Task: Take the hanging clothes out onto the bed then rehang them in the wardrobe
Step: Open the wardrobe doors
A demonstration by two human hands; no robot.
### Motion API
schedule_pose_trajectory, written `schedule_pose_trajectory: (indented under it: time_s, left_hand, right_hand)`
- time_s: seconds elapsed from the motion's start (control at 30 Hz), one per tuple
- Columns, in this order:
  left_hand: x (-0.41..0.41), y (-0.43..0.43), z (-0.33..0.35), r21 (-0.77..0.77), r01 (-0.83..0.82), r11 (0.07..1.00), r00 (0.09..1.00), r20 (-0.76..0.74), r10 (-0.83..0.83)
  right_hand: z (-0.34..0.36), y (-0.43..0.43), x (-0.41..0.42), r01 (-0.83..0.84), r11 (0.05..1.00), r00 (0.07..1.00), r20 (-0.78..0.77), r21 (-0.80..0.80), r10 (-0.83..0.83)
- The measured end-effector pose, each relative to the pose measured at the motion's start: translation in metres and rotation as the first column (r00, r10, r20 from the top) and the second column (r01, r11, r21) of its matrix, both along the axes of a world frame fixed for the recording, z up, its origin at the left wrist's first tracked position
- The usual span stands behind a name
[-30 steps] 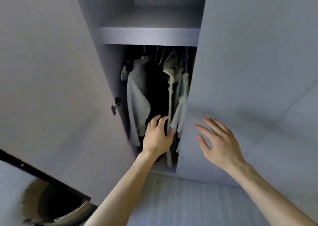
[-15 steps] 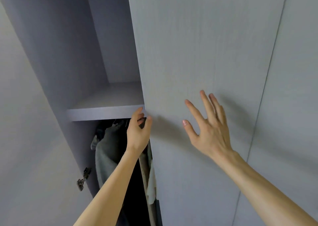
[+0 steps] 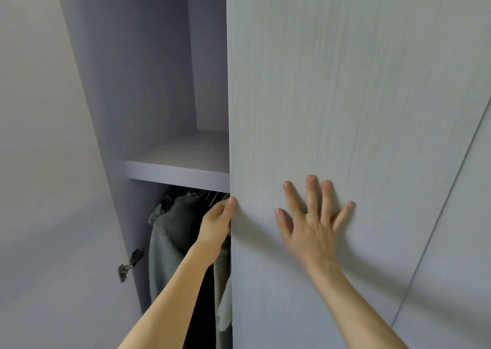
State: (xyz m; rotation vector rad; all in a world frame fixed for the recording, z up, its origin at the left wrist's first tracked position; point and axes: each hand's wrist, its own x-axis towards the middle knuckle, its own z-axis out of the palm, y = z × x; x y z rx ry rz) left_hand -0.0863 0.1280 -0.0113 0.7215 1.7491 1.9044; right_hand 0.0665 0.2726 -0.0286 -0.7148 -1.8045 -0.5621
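Note:
The pale grey wardrobe's right door (image 3: 345, 96) fills the right of the view, nearly closed. My left hand (image 3: 216, 223) grips that door's left edge, thumb on the front face and fingers hidden behind it. My right hand (image 3: 313, 221) lies flat on the door's front with its fingers spread. In the dark gap below the shelf hang several garments: a grey-green one (image 3: 170, 242) on the left and a lighter one (image 3: 224, 309) by the door edge. Thin hanger hooks (image 3: 212, 197) show just under the shelf.
A bare shelf (image 3: 183, 168) spans the wardrobe above the hanging clothes. The left door (image 3: 47, 189) stands swung open, with a metal hinge (image 3: 130, 265) on it. A second closed door panel (image 3: 457, 255) adjoins on the far right.
My view rose from the hanging clothes to the shelf. My left hand went from the clothes up to the right door's edge and took hold. My right hand settled flat onto the door.

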Motion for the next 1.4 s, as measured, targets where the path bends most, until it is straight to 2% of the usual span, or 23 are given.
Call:
schedule_pose_trajectory:
  time_s: [0.1,0.23,0.33,0.4,0.53,0.63,0.7,0.77,0.9,1.0,1.1,1.23,1.3,1.37,1.4]
  left_hand:
    - [0.003,-0.001,-0.001,-0.003,-0.054,0.999,0.998,0.011,0.054]
    - [0.008,-0.019,-0.002,0.003,-0.019,1.000,1.000,0.020,0.019]
    - [0.024,-0.044,-0.003,0.007,-0.009,1.000,0.999,-0.031,0.009]
    - [0.037,-0.064,-0.003,0.005,-0.018,1.000,0.996,-0.083,0.018]
    - [0.074,-0.109,-0.005,0.014,-0.015,1.000,0.980,-0.197,0.017]
    - [0.110,-0.139,-0.006,0.033,-0.025,0.999,0.962,-0.270,0.033]
    - [0.133,-0.153,-0.008,0.031,-0.031,0.999,0.938,-0.345,0.040]
    - [0.154,-0.163,-0.010,0.046,-0.035,0.998,0.910,-0.411,0.051]
    - [0.194,-0.184,-0.012,0.068,0.034,0.997,0.899,-0.439,-0.001]
    - [0.217,-0.200,-0.018,0.046,0.178,0.983,0.883,-0.449,-0.139]
    - [0.235,-0.206,-0.028,0.005,0.331,0.944,0.814,-0.507,-0.283]
    - [0.260,-0.196,-0.050,-0.089,0.454,0.887,0.665,-0.629,-0.403]
    - [0.274,-0.184,-0.065,-0.109,0.456,0.883,0.535,-0.760,-0.370]
    - [0.289,-0.168,-0.081,-0.084,0.446,0.891,0.360,-0.895,-0.265]
    - [0.298,-0.160,-0.087,-0.070,0.448,0.891,0.309,-0.923,-0.228]
  right_hand:
    - [0.001,-0.012,0.004,-0.013,0.998,1.000,0.017,-0.058,0.014]
    - [-0.013,-0.040,0.014,-0.004,0.985,0.996,0.084,-0.175,0.019]
    - [-0.037,-0.065,0.030,-0.039,0.961,0.989,0.124,-0.272,0.075]
    - [-0.048,-0.089,0.041,-0.087,0.922,0.988,0.086,-0.377,0.129]
    - [-0.063,-0.145,0.061,-0.251,0.790,0.963,-0.063,-0.559,0.262]
    - [-0.081,-0.190,0.086,-0.351,0.595,0.926,-0.172,-0.723,0.337]
    - [-0.101,-0.222,0.106,-0.350,0.459,0.913,-0.188,-0.816,0.361]
    - [-0.126,-0.250,0.123,-0.337,0.370,0.910,-0.199,-0.866,0.364]
    - [-0.169,-0.295,0.150,-0.393,0.257,0.900,-0.312,-0.883,0.303]
    - [-0.176,-0.314,0.173,-0.415,0.257,0.908,-0.377,-0.873,0.186]
    - [-0.178,-0.320,0.202,-0.371,0.280,0.927,-0.372,-0.885,0.052]
    - [-0.193,-0.328,0.244,-0.274,0.310,0.950,-0.306,-0.910,-0.060]
    - [-0.200,-0.330,0.266,-0.294,0.306,0.935,-0.338,-0.906,-0.103]
    - [-0.204,-0.327,0.288,-0.304,0.301,0.921,-0.360,-0.904,-0.149]
    - [-0.204,-0.324,0.298,-0.298,0.306,0.919,-0.359,-0.904,-0.165]
